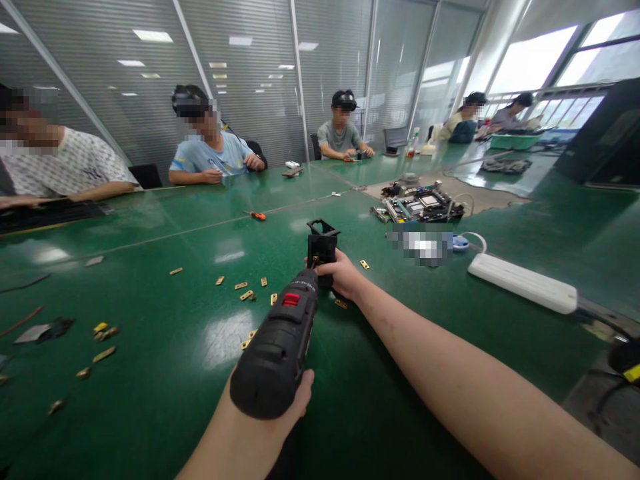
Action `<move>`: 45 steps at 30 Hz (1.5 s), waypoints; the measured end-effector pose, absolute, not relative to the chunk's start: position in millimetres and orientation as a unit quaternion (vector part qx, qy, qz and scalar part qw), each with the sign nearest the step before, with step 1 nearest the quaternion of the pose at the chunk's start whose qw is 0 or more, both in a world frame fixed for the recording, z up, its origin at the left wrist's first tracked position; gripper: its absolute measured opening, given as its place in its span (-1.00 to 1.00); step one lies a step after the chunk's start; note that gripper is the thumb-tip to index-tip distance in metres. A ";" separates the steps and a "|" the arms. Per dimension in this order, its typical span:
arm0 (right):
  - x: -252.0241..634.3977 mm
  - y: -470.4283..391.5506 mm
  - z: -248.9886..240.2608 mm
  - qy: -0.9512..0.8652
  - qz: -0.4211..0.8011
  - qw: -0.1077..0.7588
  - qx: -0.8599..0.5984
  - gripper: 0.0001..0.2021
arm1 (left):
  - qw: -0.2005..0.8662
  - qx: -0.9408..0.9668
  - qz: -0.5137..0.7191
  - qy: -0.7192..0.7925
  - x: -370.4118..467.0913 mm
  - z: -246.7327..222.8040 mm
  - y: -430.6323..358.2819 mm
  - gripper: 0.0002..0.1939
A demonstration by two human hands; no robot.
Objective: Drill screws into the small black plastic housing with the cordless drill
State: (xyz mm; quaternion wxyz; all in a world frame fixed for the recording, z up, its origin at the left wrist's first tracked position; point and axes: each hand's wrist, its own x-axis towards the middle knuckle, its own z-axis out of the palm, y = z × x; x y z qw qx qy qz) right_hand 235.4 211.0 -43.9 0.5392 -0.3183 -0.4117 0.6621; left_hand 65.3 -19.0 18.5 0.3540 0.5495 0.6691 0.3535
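My left hand [299,399] is wrapped round a black cordless drill [280,340] with a red switch on top; the drill's body hides most of the fingers. Its front end points away from me and meets a black plastic frame-like part [323,245], where a small brass-coloured piece shows. Whether the bit touches that piece I cannot tell. From the right, my right hand [346,275] grips the black part, thumb towards the drill's tip. Small brass plates with holes lie around them, such as a brass plate [247,295] left of the drill and another brass plate [365,265] beside my right hand.
An orange screwdriver [257,216] lies farther back on the green table [165,340]. To the right are a circuit board [423,203] and a white power strip [523,283]. Brass scraps [104,354] lie at left. Several people sit along the far side, including a person in light blue [220,157].
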 end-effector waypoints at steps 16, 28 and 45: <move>235.4 209.8 -42.1 -0.392 0.667 0.548 -0.319 -0.46 | 0.410 0.529 0.334 0.664 66.5 42.7 -23.9 -0.61; 232.7 211.4 -45.5 -0.404 0.657 0.545 -0.329 -0.48 | 0.438 0.530 0.308 0.657 61.1 50.9 -20.9 -0.65; 235.1 210.0 -44.2 -0.403 0.660 0.546 -0.323 -0.49 | 0.421 0.560 0.305 0.645 61.0 53.6 -18.5 -0.60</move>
